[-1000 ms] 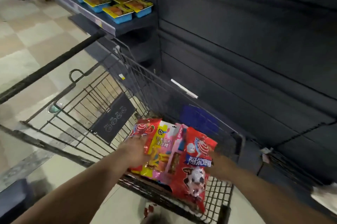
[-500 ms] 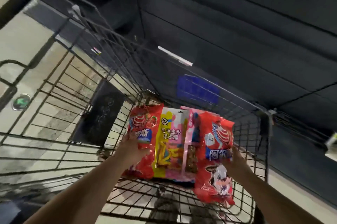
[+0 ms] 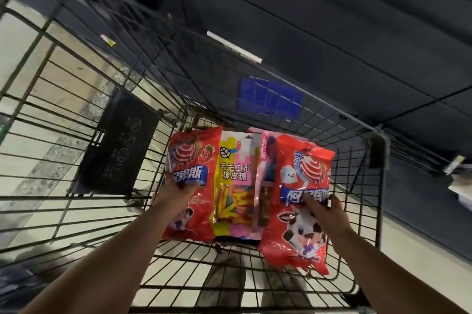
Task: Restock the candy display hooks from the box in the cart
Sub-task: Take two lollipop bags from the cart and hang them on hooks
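Inside the wire cart (image 3: 373,186) I hold a fan of candy bags. My left hand (image 3: 176,192) grips a red lollipop bag with a strawberry (image 3: 191,160) on the left of the fan. On the right, my right hand (image 3: 324,209) pinches another red lollipop bag with a cow (image 3: 301,206). Between them sit a yellow-and-pink gummy bag (image 3: 235,180) and a thin pink pack (image 3: 265,186), partly overlapped by the red bags. No box shows in this view.
A black sign panel (image 3: 115,145) hangs on the cart's left wall and a blue patch (image 3: 268,99) on its far end. Dark empty shelving (image 3: 332,19) rises beyond the cart. Pale floor tiles (image 3: 23,32) lie to the left. A white tag (image 3: 233,46) sits on a shelf edge.
My view has tipped down and closer into the cart. Both hands with the candy bags have sunk lower inside the basket, and the shelf with trays has left view.
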The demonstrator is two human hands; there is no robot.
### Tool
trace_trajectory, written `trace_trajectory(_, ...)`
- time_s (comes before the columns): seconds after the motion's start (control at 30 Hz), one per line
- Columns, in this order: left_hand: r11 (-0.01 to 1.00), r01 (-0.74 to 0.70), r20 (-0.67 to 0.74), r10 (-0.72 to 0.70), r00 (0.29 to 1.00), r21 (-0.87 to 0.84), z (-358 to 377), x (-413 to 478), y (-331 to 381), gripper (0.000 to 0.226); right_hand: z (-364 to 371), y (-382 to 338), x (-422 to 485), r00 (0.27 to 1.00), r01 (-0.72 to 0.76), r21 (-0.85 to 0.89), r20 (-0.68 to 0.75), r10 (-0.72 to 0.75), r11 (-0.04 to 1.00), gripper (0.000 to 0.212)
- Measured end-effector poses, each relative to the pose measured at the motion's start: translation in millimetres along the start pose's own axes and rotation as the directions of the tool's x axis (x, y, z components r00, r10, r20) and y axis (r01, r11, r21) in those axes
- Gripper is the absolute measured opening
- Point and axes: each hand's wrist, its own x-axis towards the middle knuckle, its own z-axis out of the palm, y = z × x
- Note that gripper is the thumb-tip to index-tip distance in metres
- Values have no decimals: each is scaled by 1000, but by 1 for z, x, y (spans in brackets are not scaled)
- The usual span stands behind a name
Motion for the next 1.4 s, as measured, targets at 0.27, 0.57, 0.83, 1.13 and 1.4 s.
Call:
trace_trajectory(0.27, 995, 100, -53, -101, 994, -5, -9, -6, 3, 54, 15, -10, -19, 997, 53, 168, 39, -60, 984, 33)
trace_trajectory(0.57, 949, 109, 78, -90, 993, -297, -13, 32, -45, 57, 31, -4, -9, 988, -62, 328, 151, 13, 943, 90)
trace_trajectory(0.83, 918, 130, 195, -59, 979, -374, -18, -14, -18, 65, 38, -13, -18, 976, -142, 419, 209, 57, 897, 32)
trace_trajectory(1.13, 889, -92, 135, 169, 976, -449, -17, -42, 3, 36, 13, -23, -42, 992, -31, 376, 128, -19, 926, 39)
trace_trajectory(1.4, 857, -262, 90, 333, 939, -444, -29, -86, 47, 52, -44, -55, -85, 982, 97, 417, 106, -155, 904, 28)
